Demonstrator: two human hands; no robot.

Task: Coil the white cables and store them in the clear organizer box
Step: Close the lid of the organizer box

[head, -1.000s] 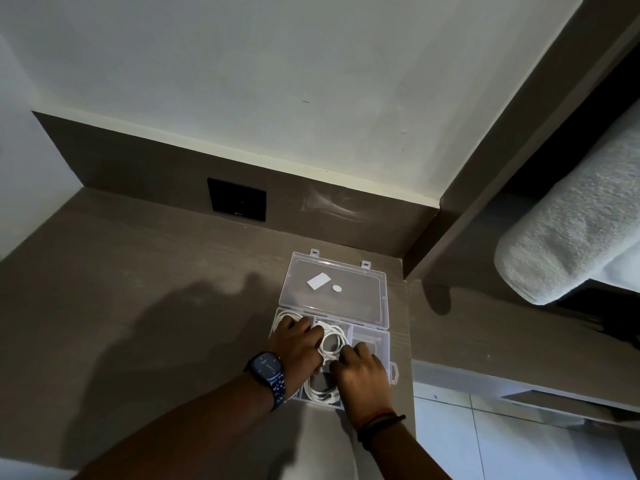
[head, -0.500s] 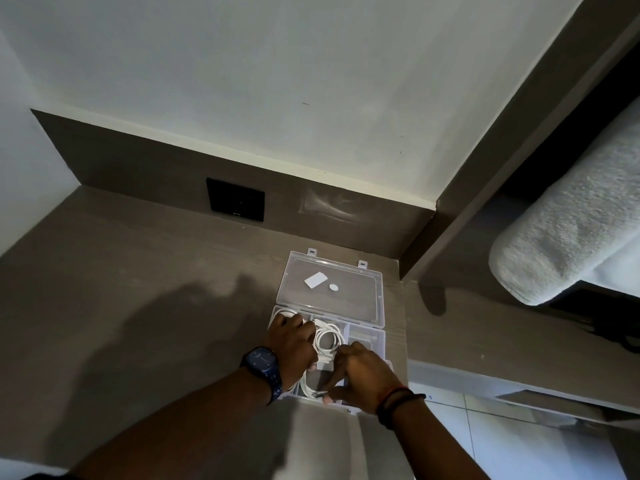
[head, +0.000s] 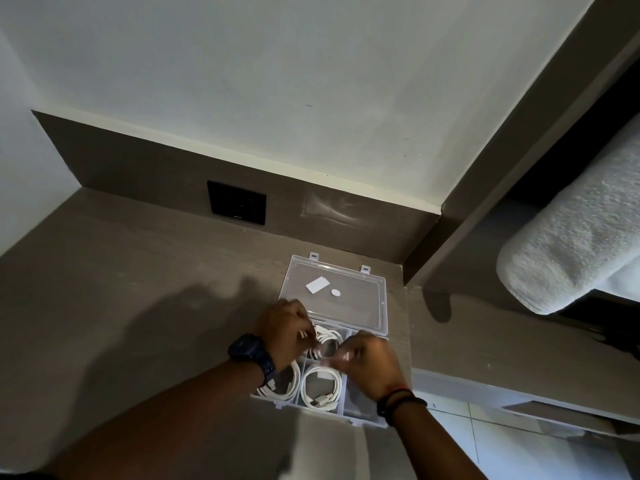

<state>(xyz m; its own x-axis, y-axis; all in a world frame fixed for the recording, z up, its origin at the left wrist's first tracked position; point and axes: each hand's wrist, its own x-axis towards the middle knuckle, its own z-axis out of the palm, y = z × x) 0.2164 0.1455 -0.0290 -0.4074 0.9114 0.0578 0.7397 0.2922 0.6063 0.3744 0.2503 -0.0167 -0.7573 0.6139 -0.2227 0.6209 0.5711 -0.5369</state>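
Observation:
The clear organizer box (head: 363,419) lies open near the right edge of the brown desk, its lid (head: 346,303) flat behind it with two white stickers. One coiled white cable (head: 320,388) fills the front middle compartment, another (head: 287,384) the front left one. A third white cable (head: 327,337) sits in the rear middle compartment. My left hand (head: 285,330) pinches that cable's left side. My right hand (head: 369,363) is blurred over the middle of the box, fingers curled at the same cable; whether it grips is unclear.
A black wall socket (head: 236,202) is set in the brown back panel. A rolled white towel (head: 571,251) lies on a shelf at the right. The desk edge (head: 408,341) drops to a tiled floor (head: 502,445) just right of the box.
Both hands have lifted back from the front compartments toward the rear middle one, uncovering the two coiled cables at the front. The view has shifted slightly.

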